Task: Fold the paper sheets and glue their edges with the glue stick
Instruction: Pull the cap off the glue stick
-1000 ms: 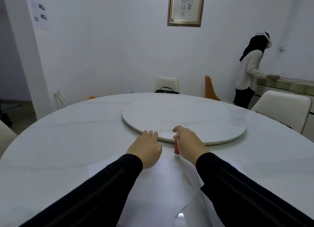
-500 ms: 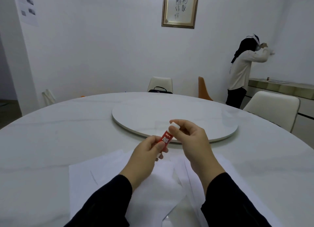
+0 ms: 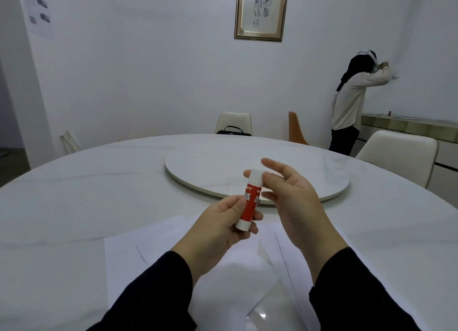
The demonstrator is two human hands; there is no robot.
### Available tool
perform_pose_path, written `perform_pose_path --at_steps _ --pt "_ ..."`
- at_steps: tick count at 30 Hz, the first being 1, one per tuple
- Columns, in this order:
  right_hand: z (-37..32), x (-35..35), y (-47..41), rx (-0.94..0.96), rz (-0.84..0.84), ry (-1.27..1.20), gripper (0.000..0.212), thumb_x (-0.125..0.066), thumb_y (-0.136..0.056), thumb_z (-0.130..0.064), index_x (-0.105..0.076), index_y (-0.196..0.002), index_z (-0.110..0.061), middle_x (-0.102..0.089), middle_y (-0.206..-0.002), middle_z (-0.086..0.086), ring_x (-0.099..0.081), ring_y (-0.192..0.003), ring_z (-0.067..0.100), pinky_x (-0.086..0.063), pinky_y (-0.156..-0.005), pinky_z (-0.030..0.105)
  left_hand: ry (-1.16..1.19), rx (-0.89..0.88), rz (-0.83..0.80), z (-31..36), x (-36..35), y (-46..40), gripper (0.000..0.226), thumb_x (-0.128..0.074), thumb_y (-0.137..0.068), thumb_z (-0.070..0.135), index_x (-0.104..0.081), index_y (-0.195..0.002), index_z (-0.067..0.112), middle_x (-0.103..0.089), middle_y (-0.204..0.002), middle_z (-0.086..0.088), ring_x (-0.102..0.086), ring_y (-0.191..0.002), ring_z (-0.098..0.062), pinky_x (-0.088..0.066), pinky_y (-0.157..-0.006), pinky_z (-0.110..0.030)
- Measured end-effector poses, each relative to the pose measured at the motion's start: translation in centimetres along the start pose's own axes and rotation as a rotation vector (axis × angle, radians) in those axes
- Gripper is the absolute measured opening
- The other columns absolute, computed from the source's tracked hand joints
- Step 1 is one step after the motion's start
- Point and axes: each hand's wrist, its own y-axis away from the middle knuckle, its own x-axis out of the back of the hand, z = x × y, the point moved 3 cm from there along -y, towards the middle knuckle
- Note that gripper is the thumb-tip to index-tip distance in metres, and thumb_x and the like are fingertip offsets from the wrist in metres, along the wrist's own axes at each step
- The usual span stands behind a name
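A: Head view. What is shown?

B: The glue stick [image 3: 249, 201] is held upright above the paper sheets [image 3: 173, 253] on the bench [image 3: 74, 194]. Its red body is gripped by the left hand [image 3: 220, 234]; its white cap [image 3: 255, 175] is pinched by the fingertips of the right hand [image 3: 290, 201], the other fingers spread.

A: How is uncapping best done?

B: The body is kept steady while the cap is twisted and drawn straight off, so the glue is not smeared.
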Motion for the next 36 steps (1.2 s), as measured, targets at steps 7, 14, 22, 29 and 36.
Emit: perform_pose_path --at_steps 7,14,22,29,36 --pt "0.2 -0.2 0.2 0.013 0.059 0.037 0.024 -0.065 -0.086 -0.017 -0.064 -0.11 -0.023 -0.073 -0.087 -0.003 -0.066 -0.088 0.015 -0.054 -0.077 0.024 0.006 0.018 -0.003 -0.4 0.1 -0.2 0.033 -0.041 -0.098 0.025 -0.059 -0.115 0.004 -0.067 -0.078 -0.007 -0.057 -0.06 -0.014 -0.048 -0.068 -0.027" --pt "0.0 -0.9 0.2 0.039 0.077 0.104 0.018 -0.068 -0.083 -0.013 -0.069 -0.097 -0.024 -0.063 -0.084 0.002 -0.061 -0.079 0.011 -0.054 -0.062 0.014 0.025 0.038 -0.019 -0.3 0.6 -0.6 0.031 -0.041 -0.098 0.024 -0.062 -0.109 0.004 -0.065 -0.078 -0.006 -0.055 -0.062 -0.014 -0.046 -0.068 -0.026" --pt "-0.5 2.8 -3.5 0.036 0.348 0.172 0.022 -0.069 -0.081 -0.008 -0.067 -0.096 -0.024 -0.063 -0.093 0.002 -0.061 -0.085 0.014 -0.045 -0.068 0.015 0.216 -0.068 0.162 0.6 2.5 -1.0 0.027 -0.039 -0.098 0.022 -0.062 -0.101 0.007 -0.069 -0.08 -0.006 -0.055 -0.07 -0.014 -0.043 -0.073 -0.024" --pt "7.0 2.6 -4.8 -0.122 0.174 0.855 0.015 -0.062 -0.085 -0.01 -0.067 -0.098 -0.014 -0.059 -0.073 -0.008 -0.055 -0.064 -0.001 -0.036 -0.05 0.009 0.295 -0.115 0.191 0.3 2.7 -1.5 0.024 -0.046 -0.094 0.02 -0.065 -0.099 0.005 -0.069 -0.088 -0.005 -0.063 -0.081 -0.009 -0.048 -0.073 -0.019" --pt "8.4 1.9 -5.4 -0.077 0.184 1.046 0.012 -0.07 -0.079 -0.014 -0.063 -0.088 -0.017 -0.058 -0.082 -0.003 -0.057 -0.077 0.016 -0.038 -0.06 0.021 0.232 -0.126 0.2 0.3 2.6 -1.5 0.015 -0.05 -0.093 0.015 -0.065 -0.093 0.011 -0.066 -0.087 -0.003 -0.063 -0.079 -0.008 -0.052 -0.073 -0.019"
